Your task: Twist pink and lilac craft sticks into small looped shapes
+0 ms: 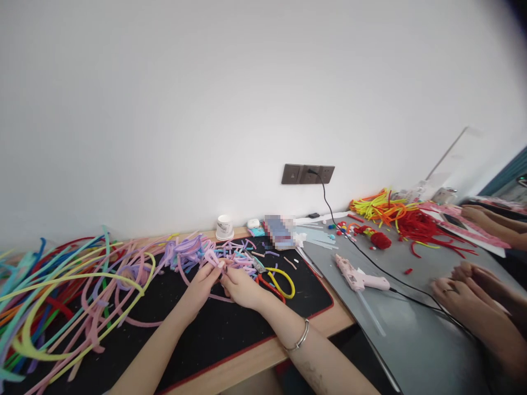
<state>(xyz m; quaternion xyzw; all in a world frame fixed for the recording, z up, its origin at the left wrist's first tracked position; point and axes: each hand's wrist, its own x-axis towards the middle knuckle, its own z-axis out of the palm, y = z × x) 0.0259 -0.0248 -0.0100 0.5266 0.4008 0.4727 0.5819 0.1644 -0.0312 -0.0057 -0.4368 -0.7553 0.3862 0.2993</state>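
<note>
Both of my hands meet over the black desk mat. With closed fingers my left hand pinches a looped pink pipe cleaner. My right hand, also closed, touches the same piece from the other side; the fingertips partly hide it. Behind them lies a heap of purple and blue pipe cleaners, with short cut pieces scattered beside it. Scissors with yellow and red handles rest just right of my right hand.
Long coloured pipe cleaners spread across the left. A paper cup stands by the wall. On the grey table at right are a pink glue gun, its black cord, red pipe cleaners and another person's hands.
</note>
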